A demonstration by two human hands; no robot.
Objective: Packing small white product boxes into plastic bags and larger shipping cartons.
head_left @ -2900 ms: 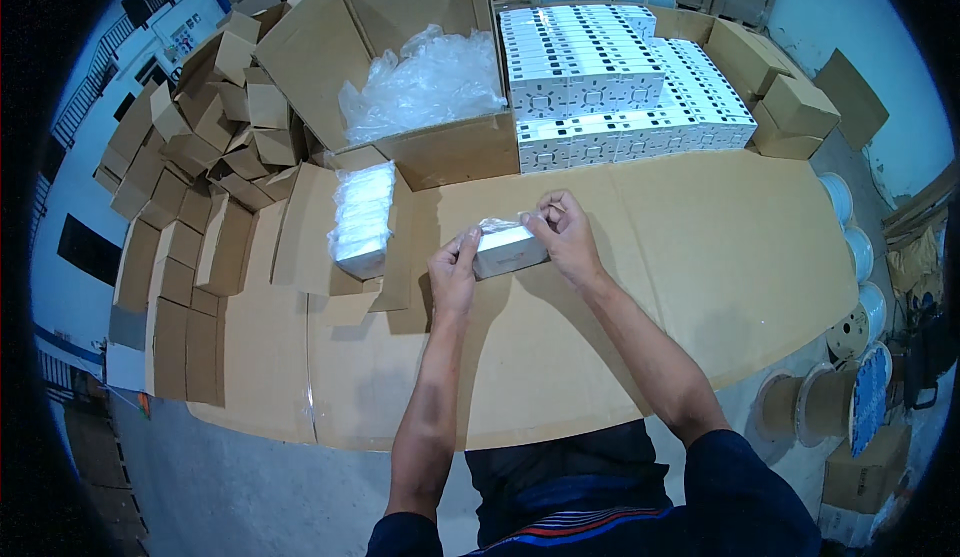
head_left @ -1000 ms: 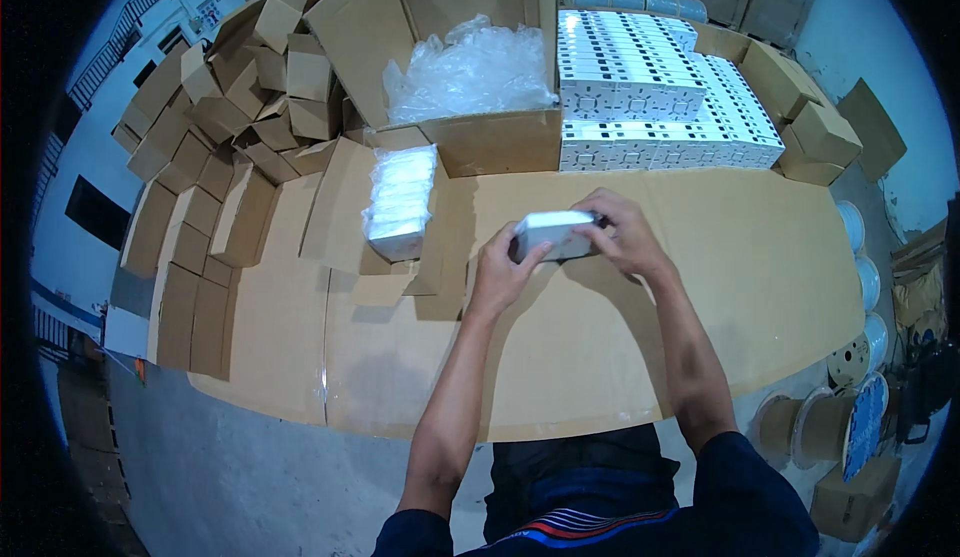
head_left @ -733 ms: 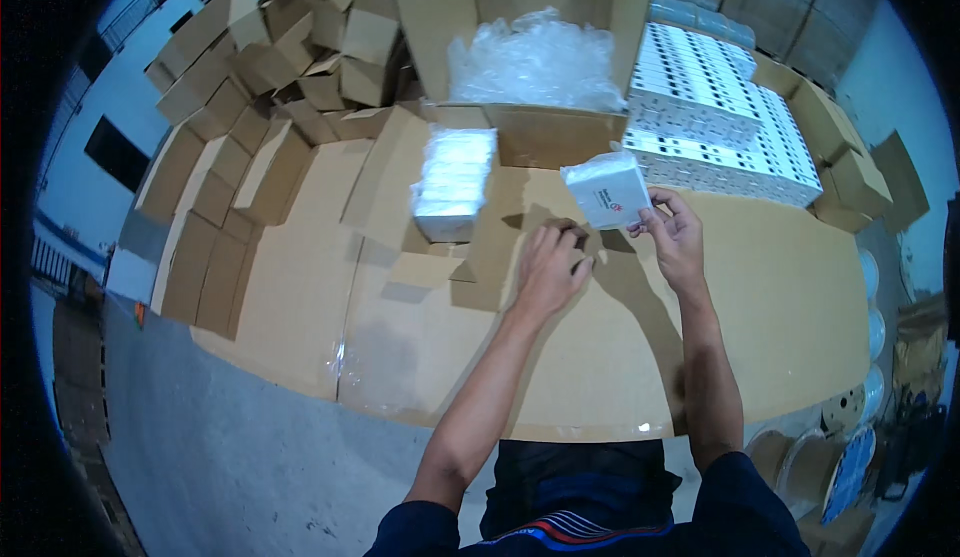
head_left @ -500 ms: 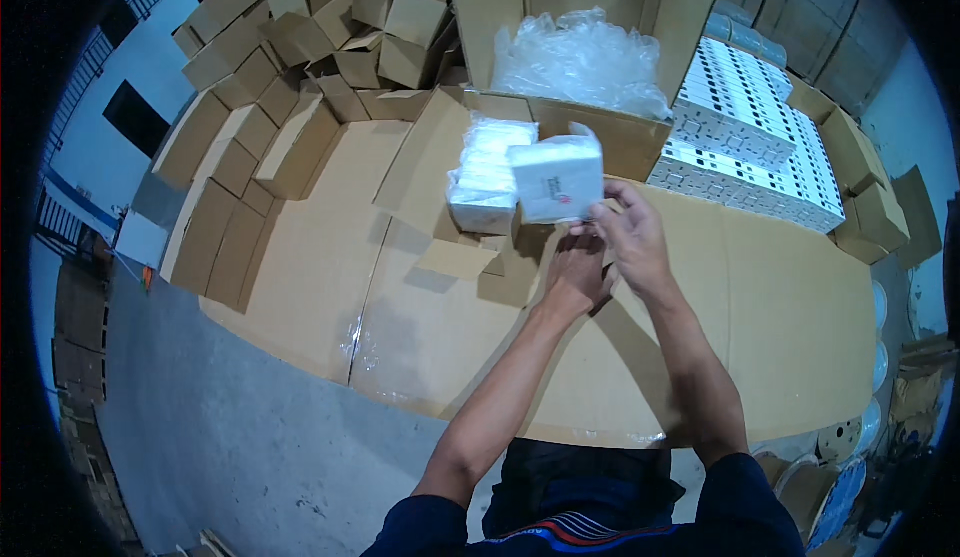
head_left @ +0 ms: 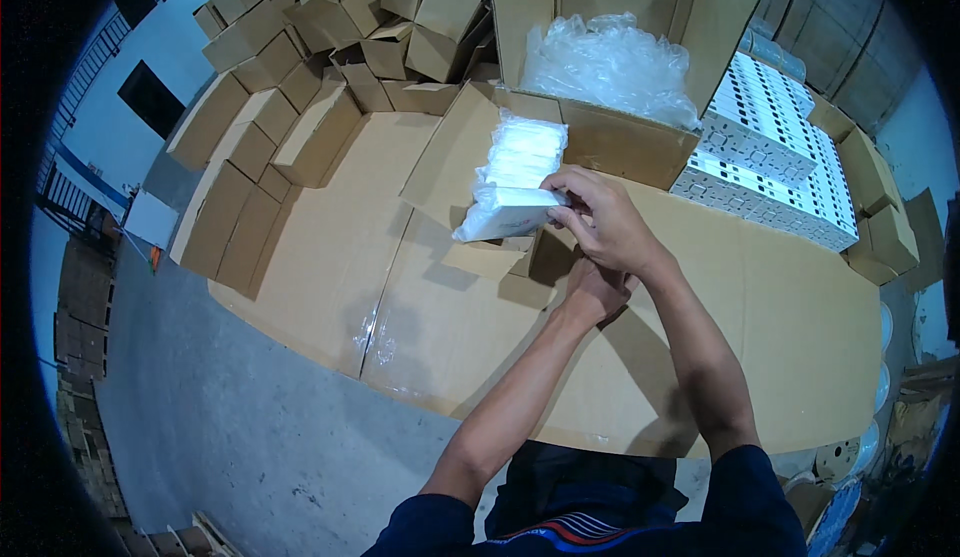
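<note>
A broad worktop (head_left: 420, 287) covered in flattened cardboard sheets fills the middle of the view, with a heap of small folded cartons (head_left: 330, 27) along its far left edge and rows of white printed boxes (head_left: 770, 147) packed tight at the far right. Between them stands a large open carton (head_left: 620, 67) holding a crumpled clear plastic liner (head_left: 610, 62). In front of that carton lies a stack of white packets (head_left: 525, 152) on a raised cardboard flap. The right hand (head_left: 600, 222) holds a small white box (head_left: 505, 217) just in front of that stack, its fingers (head_left: 560, 195) closed on the box's near end, so the box hangs in the air, tilted, above the flap. The left hand (head_left: 590, 292) sits lower, just beneath the right wrist; its fingers are hidden, and I cannot tell whether they grip anything. The hold looks like a one-end pinch, so the box could swing or slip free. It could also clip the packet stack beside it and topple it off the sloping flap.
</note>
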